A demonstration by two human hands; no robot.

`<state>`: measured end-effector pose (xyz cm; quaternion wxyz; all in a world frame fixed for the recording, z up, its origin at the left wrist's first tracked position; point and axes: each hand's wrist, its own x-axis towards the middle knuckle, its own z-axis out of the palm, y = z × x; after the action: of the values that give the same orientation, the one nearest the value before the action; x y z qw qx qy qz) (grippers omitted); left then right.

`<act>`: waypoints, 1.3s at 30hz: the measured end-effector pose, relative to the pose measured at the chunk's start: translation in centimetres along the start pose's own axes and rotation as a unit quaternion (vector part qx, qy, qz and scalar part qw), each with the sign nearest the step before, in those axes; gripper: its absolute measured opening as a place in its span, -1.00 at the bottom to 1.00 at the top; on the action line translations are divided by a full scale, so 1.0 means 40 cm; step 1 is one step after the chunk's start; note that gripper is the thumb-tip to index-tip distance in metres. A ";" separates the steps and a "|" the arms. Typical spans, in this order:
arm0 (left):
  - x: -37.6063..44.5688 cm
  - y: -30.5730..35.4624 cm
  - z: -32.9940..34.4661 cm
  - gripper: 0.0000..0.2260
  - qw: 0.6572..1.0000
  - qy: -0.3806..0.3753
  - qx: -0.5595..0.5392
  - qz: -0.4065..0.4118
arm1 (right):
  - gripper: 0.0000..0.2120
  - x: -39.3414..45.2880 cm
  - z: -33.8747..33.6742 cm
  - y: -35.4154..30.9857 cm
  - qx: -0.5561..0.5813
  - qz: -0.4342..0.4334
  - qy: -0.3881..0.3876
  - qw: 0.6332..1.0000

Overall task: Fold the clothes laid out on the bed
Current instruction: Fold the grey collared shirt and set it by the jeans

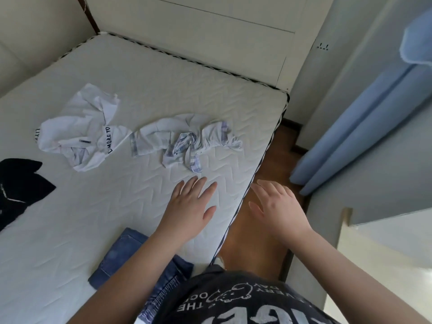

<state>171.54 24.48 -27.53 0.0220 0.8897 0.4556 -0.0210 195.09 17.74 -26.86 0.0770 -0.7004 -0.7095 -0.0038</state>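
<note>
A crumpled white shirt with plaid cuffs point(184, 139) lies on the quilted mattress point(163, 85) near its right edge. To its left sits a crumpled white hooded top with black lettering point(81, 132). A black garment point(21, 188) lies at the left edge of view. Folded blue jeans point(124, 256) rest near the bed's front, partly under my left forearm. My left hand point(191, 204) hovers with straight fingers just short of the plaid-cuffed shirt, holding nothing. My right hand point(278, 206) is spread over the floor beside the bed, empty.
A strip of wooden floor point(254, 230) runs along the mattress's right edge. Blue curtains point(364, 127) hang to the right. A white headboard panel point(210, 33) stands behind the bed, and a pale padded wall point(35, 38) sits at the left.
</note>
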 end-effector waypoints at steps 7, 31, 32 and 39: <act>0.187 0.012 0.004 -0.50 1.000 0.007 -0.009 0.016 | -0.58 0.137 0.049 0.110 0.008 0.028 -0.087 0.996; 0.458 0.108 0.083 -0.41 0.954 -0.031 -0.087 -0.286 | -0.52 0.702 0.194 0.332 0.007 -0.242 -0.231 0.942; 0.460 0.102 0.097 -0.41 0.952 -0.030 -0.090 -0.292 | -0.51 0.718 0.207 0.323 -0.002 -0.253 -0.237 0.938; 0.547 0.031 0.171 -0.40 0.942 -0.073 -0.131 -0.300 | -0.49 0.846 0.272 0.328 -0.036 -0.260 -0.278 0.924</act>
<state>185.22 41.07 -35.60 0.1646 0.6967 0.6975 -0.0316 206.78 52.85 -35.07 -0.1527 -0.4663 -0.8591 0.1456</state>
